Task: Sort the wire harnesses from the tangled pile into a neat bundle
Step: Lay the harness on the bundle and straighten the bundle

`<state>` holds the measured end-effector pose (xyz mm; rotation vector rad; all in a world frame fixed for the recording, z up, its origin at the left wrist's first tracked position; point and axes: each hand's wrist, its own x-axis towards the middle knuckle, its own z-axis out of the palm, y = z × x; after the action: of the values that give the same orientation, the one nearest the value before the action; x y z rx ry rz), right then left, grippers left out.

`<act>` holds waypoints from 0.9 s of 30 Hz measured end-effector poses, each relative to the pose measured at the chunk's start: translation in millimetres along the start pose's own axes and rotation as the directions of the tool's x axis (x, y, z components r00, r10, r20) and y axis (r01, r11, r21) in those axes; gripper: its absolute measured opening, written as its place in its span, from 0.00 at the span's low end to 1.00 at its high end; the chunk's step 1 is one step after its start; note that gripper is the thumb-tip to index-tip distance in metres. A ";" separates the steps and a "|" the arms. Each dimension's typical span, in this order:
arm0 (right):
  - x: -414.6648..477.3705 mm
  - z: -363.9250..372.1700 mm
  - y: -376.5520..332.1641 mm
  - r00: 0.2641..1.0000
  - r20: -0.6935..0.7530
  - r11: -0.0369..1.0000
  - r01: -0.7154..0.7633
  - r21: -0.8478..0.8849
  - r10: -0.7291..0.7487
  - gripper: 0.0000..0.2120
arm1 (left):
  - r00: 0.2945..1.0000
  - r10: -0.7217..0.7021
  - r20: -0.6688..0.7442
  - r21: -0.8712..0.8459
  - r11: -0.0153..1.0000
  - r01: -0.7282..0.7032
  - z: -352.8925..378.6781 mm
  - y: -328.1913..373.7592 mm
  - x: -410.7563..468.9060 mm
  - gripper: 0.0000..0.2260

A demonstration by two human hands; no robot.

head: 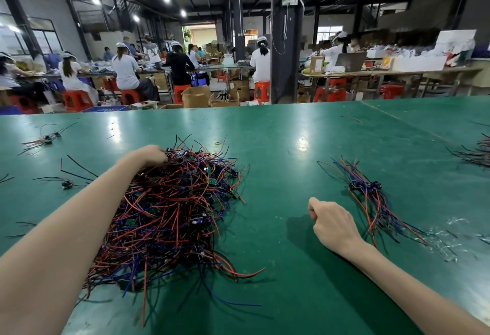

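Observation:
A big tangled pile of red, blue and black wire harnesses (175, 215) lies on the green table (291, 149), left of centre. My left hand (149, 155) reaches over the pile's far left edge, its fingers curled into the wires there. To the right lies a small aligned bundle of harnesses (371, 196) with dark connectors at its middle. My right hand (331, 222) hovers between pile and bundle in a loose fist, holding nothing I can see.
Loose harnesses and stray wires (45, 139) lie at the far left, and another wire heap (480, 154) sits at the right edge. Clear plastic scraps (445, 239) lie near the bundle. Beyond the table, seated people work at benches with red stools.

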<state>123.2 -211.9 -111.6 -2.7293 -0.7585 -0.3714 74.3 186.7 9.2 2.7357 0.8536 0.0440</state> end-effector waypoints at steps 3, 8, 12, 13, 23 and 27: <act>-0.3 0.0 -0.1 1.000 -0.009 1.000 -0.002 0.007 0.002 0.12 | 0.998 0.065 -0.004 0.013 0.998 -0.065 4.3 0.0 1.0 0.15; -0.7 0.2 -1.6 1.000 -0.014 1.000 -0.024 0.016 0.024 0.11 | 0.985 0.012 -0.172 -0.192 0.980 -0.045 5.3 -5.0 7.8 0.13; 0.2 0.7 -2.3 0.999 -0.018 0.998 -0.043 0.037 0.044 0.11 | 0.981 0.008 -0.194 -0.278 0.958 -0.063 5.4 -1.5 2.5 0.14; 0.5 0.6 -2.4 0.999 -0.018 0.998 -0.048 0.045 0.049 0.11 | 0.984 0.010 -0.176 -0.283 0.957 -0.060 6.1 0.5 0.5 0.13; 0.7 -0.1 -2.0 0.998 -0.016 0.996 -0.059 0.065 0.060 0.10 | 0.947 -0.069 -0.314 -0.350 0.935 -0.048 9.7 6.3 -3.4 0.15; 0.5 -0.5 -1.0 0.998 -0.020 0.995 -0.057 0.082 0.059 0.10 | 0.895 -0.062 -0.441 -0.357 0.927 -0.112 2.4 5.0 -4.0 0.10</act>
<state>123.0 -211.0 -110.8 -2.6594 -0.6718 -0.3500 74.0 180.0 8.5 2.3960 0.8132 0.7884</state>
